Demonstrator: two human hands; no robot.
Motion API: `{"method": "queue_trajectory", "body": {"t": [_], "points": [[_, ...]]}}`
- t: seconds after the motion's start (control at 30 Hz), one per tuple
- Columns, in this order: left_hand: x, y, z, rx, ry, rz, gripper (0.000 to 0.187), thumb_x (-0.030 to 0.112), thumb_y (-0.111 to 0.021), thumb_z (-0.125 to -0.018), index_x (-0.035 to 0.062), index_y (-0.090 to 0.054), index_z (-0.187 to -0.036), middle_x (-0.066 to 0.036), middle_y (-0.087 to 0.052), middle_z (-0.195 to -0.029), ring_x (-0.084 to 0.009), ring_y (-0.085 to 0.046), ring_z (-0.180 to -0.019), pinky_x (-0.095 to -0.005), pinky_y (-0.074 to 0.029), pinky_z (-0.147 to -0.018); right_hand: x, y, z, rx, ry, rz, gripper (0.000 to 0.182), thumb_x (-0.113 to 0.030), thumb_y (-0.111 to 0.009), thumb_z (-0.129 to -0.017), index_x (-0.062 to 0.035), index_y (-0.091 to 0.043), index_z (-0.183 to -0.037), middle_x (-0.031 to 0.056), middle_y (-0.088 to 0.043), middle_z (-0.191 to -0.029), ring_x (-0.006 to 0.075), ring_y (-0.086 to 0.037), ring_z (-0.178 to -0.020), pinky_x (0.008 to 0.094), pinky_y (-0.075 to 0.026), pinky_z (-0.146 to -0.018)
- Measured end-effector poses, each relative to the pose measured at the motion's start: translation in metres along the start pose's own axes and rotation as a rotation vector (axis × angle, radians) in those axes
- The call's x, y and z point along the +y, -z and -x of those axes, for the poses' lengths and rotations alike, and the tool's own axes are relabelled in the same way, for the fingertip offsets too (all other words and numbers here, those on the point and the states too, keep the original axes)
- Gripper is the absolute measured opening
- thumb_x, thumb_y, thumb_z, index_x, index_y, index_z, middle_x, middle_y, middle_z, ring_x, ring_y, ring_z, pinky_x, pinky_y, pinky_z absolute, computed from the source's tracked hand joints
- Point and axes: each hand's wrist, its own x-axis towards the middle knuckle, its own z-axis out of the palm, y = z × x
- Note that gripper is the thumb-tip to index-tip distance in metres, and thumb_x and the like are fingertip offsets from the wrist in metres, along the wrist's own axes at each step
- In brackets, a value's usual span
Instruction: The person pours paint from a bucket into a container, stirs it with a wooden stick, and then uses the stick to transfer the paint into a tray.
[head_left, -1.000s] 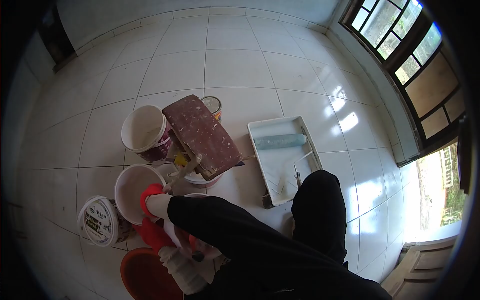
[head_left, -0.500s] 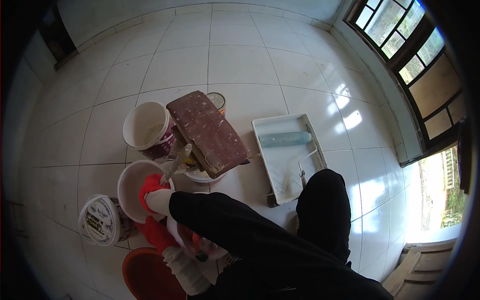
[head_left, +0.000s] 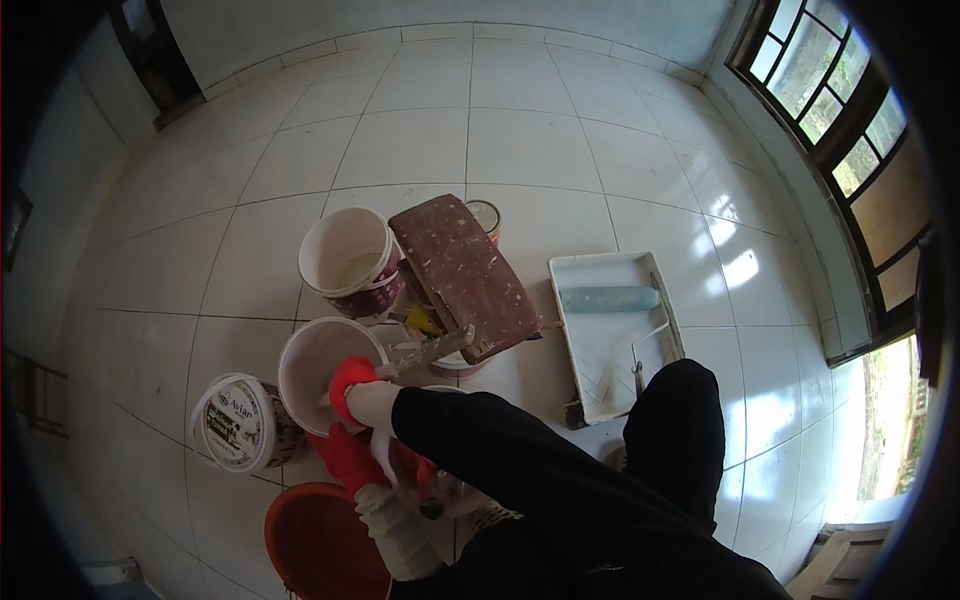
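Note:
My right hand (head_left: 353,388), in a red glove, reaches into a white bucket (head_left: 318,350) and is closed around a paint-smeared stick (head_left: 440,347). The stick's upper end leans up and to the right over the rim. My left hand (head_left: 345,460), also red-gloved, is closed against the bucket's near rim; its fingertips are partly hidden. Below it, an orange-red basin (head_left: 325,540) stands at the near left. Beside the bucket on the left is a lidded, labelled paint pail (head_left: 235,425). What lies at the bottom of the bucket is hard to make out.
Behind stands another white bucket (head_left: 345,245). A speckled brown box-like object (head_left: 465,270) rests over a further bucket, with a tin (head_left: 484,215) behind it. A paint tray (head_left: 610,385) holding a roller (head_left: 608,300) lies to the right, close to my knee (head_left: 670,385).
The stick's upper end has swung to the right and lower, with my right hand still round it. My left hand stays at the bucket's rim. The whole view has shifted slightly.

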Motion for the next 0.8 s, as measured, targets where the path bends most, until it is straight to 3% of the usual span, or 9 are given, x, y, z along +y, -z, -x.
{"method": "queue_trajectory", "body": {"t": [0.07, 0.2, 0.57, 0.6, 0.63, 0.7, 0.77, 0.8], "points": [[-0.008, 0.002, -0.003, -0.028, -0.002, 0.143, 0.063, 0.014, -0.048, -0.082, 0.0058, -0.032, -0.142, -0.018, -0.05, -0.13, -0.029, -0.054, -0.112, -0.0363, -0.044, -0.093, -0.001, -0.001, 0.001, 0.001, 0.001, 0.005, 0.028, -0.025, -0.065, -0.07, -0.0081, -0.069, -0.092, 0.011, -0.067, -0.091, 0.0306, -0.064, -0.082, 0.0472, -0.047, -0.065], [-0.006, 0.0, -0.005, -0.032, 0.035, 0.11, 0.064, 0.012, -0.048, -0.081, 0.0059, -0.031, -0.143, -0.017, -0.05, -0.13, -0.029, -0.054, -0.113, -0.0367, -0.045, -0.092, -0.002, -0.002, 0.001, 0.0, 0.003, 0.013, 0.028, -0.025, -0.065, -0.069, -0.0075, -0.069, -0.091, 0.0113, -0.067, -0.09, 0.0308, -0.064, -0.081, 0.0472, -0.047, -0.064], [-0.024, 0.0, -0.011, -0.102, 0.03, 0.385, 0.062, 0.01, -0.047, -0.083, 0.0038, -0.03, -0.143, -0.018, -0.046, -0.132, -0.0296, -0.051, -0.115, -0.0373, -0.045, -0.092, 0.007, 0.006, 0.006, 0.044, 0.007, 0.063, 0.028, -0.024, -0.066, -0.068, -0.0059, -0.068, -0.09, 0.012, -0.067, -0.089, 0.0315, -0.064, -0.079, 0.0471, -0.047, -0.063], [-0.028, 0.004, -0.012, -0.074, -0.017, 0.208, 0.061, 0.011, -0.048, -0.085, 0.0031, -0.03, -0.142, -0.018, -0.046, -0.132, -0.0283, -0.051, -0.115, -0.0365, -0.043, -0.094, 0.008, 0.009, 0.007, 0.058, 0.011, 0.087, 0.028, -0.024, -0.066, -0.068, -0.0058, -0.068, -0.09, 0.0121, -0.067, -0.089, 0.0316, -0.064, -0.079, 0.0471, -0.047, -0.063], [-0.015, 0.0, -0.004, 0.032, -0.033, 0.082, 0.055, 0.01, -0.05, -0.083, 0.0028, -0.038, -0.137, -0.018, -0.054, -0.122, -0.0279, -0.056, -0.105, -0.0372, -0.046, -0.088, 0.008, 0.015, 0.015, 0.088, 0.005, 0.168, 0.028, -0.024, -0.066, -0.068, -0.0056, -0.068, -0.09, 0.0122, -0.067, -0.089, 0.0316, -0.064, -0.079, 0.0471, -0.047, -0.062], [-0.029, -0.001, -0.01, 0.003, -0.127, 0.169, 0.057, 0.008, -0.049, -0.082, 0.0028, -0.036, -0.138, -0.018, -0.054, -0.122, -0.0277, -0.057, -0.104, -0.0362, -0.046, -0.087, -0.005, -0.045, 0.003, 0.125, -0.059, 0.624, 0.025, -0.024, -0.066, -0.068, -0.0073, -0.069, -0.086, 0.0113, -0.066, -0.08, 0.0327, -0.064, -0.073, 0.0499, -0.046, -0.057], [-0.027, -0.002, -0.01, 0.009, -0.085, 0.272, 0.058, 0.007, -0.049, -0.082, 0.0032, -0.036, -0.138, -0.018, -0.054, -0.123, -0.0274, -0.057, -0.104, -0.0358, -0.047, -0.087, 0.011, -0.005, 0.0, -0.187, 0.139, 0.307, 0.023, -0.024, -0.066, -0.067, -0.0074, -0.07, -0.084, 0.0115, -0.066, -0.074, 0.0336, -0.064, -0.07, 0.0496, -0.046, -0.052], [-0.026, -0.004, -0.011, -0.018, -0.043, 0.38, 0.058, 0.006, -0.048, -0.082, 0.0036, -0.036, -0.139, -0.017, -0.054, -0.123, -0.0271, -0.057, -0.105, -0.0353, -0.047, -0.087, 0.02, -0.02, -0.01, -0.18, 0.163, 0.31, 0.023, -0.024, -0.066, -0.067, -0.0074, -0.07, -0.084, 0.0115, -0.066, -0.074, 0.0336, -0.064, -0.07, 0.0496, -0.046, -0.052]]}}
